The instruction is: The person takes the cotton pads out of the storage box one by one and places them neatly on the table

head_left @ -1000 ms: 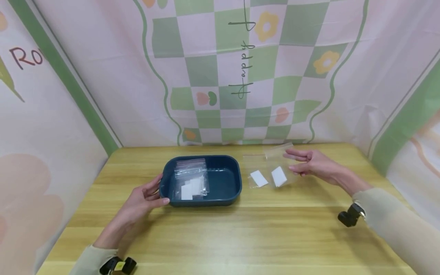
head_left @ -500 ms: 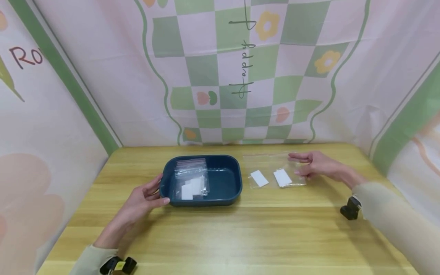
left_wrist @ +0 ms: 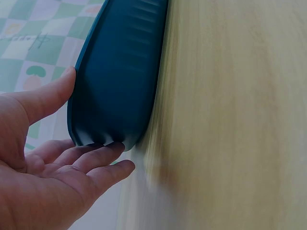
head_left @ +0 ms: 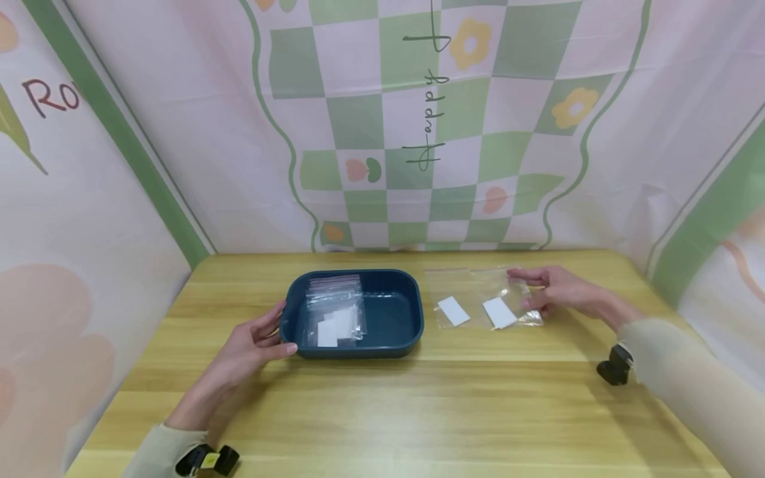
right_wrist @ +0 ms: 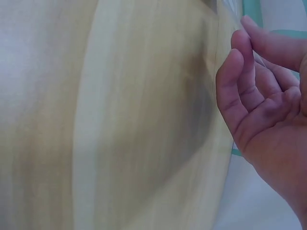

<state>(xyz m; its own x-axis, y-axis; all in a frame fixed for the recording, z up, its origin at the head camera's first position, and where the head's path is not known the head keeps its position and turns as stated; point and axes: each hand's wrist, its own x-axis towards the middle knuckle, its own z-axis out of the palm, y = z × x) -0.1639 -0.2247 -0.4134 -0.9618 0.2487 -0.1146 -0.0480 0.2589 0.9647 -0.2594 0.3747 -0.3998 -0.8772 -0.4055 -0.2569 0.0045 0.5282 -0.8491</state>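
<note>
A dark blue rectangular plastic tray [head_left: 391, 322] stands on the table. My left hand [head_left: 248, 345] holds its left end, thumb at the near rim and fingers against the end wall, as the left wrist view also shows. Inside the tray's left half lies a stack of clear zip bags [head_left: 335, 295] with white cards in them. To the right, my right hand [head_left: 564, 292] pinches the right side of a clear zip bag [head_left: 499, 312] holding a white card. Another zip bag [head_left: 453, 311] with a white card lies flat between that bag and the tray.
The wooden table [head_left: 382, 411] runs back to a patterned cloth backdrop [head_left: 400, 133]. More cloth hangs at the left and right sides. A black camera [head_left: 615, 365] sits at the right wrist and another [head_left: 209, 460] at the left.
My right hand has drawn its zip bag to the right and lowered it to the table, beside the other bag. The left hand and tray hold still.
</note>
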